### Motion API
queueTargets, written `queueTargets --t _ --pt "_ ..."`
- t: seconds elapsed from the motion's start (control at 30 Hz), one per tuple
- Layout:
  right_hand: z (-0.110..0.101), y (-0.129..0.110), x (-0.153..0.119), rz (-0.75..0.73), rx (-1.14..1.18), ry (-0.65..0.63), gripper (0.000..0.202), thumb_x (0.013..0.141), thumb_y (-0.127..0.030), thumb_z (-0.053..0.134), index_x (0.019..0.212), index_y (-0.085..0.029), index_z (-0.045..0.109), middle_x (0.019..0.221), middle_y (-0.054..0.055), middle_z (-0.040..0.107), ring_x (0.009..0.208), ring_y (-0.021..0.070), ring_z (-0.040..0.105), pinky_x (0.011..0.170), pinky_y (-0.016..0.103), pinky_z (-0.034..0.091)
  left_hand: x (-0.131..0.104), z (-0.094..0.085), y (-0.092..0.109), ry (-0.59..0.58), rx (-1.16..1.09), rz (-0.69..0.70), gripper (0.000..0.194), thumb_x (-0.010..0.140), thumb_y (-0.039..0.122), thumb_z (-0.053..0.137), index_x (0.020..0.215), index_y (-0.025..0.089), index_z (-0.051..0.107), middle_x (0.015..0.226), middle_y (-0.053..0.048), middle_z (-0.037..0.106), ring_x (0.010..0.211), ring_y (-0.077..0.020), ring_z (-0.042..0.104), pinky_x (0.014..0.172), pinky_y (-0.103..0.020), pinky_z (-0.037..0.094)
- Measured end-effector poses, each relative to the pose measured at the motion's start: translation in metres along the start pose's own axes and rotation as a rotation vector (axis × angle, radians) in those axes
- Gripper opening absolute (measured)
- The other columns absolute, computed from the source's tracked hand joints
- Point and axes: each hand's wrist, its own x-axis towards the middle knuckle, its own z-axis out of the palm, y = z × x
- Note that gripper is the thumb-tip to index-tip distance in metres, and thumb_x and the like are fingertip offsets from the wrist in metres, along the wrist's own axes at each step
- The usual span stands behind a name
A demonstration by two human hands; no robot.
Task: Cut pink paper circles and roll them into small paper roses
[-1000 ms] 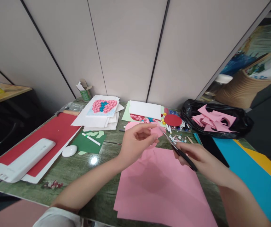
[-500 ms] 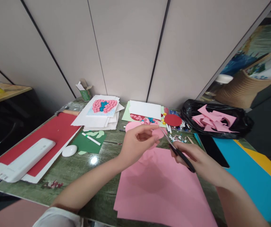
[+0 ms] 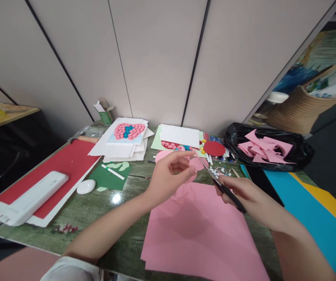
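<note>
My left hand (image 3: 170,171) is raised above the table, thumb and forefinger holding a small round pink paper piece (image 3: 196,164). In my right hand (image 3: 238,191) are scissors (image 3: 223,187) with black handles, their blades pointing up and left beside the edge of the pink piece. Below both hands lie large pink sheets (image 3: 203,230). Behind my left hand, more rounded pink paper (image 3: 161,156) shows, partly covered by my fingers. A red paper circle (image 3: 214,148) rests beyond the scissors.
Pink scraps (image 3: 266,148) sit on a black plastic bag (image 3: 299,156) at the right, near blue sheets (image 3: 308,214). At the left are red paper (image 3: 77,160), a white device (image 3: 33,199) and green paper (image 3: 115,181). A heart picture (image 3: 129,132) lies behind.
My right hand and the scissors have shifted slightly right and down. The pink piece in my left hand has turned a little; the hand has barely moved.
</note>
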Motion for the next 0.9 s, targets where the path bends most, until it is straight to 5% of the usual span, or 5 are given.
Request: queueTargets --t 0.9 --pt "-0.0065 0.0005 -0.0052 -0.016 -0.127 -0.054 0.021 0.088 -0.023 0.038 0.068 -0.02 0.043 0.064 -0.001 0.05 0.06 0.0133 0.044 0.055 0.024 0.033 0.0039 -0.0076 0.0031 0.054 0.037 0.059 0.029 0.074 0.028 0.069 0.101 0.02 0.064 0.073 -0.001 0.068 0.067 -0.0119 0.064 0.061 -0.022 0.053"
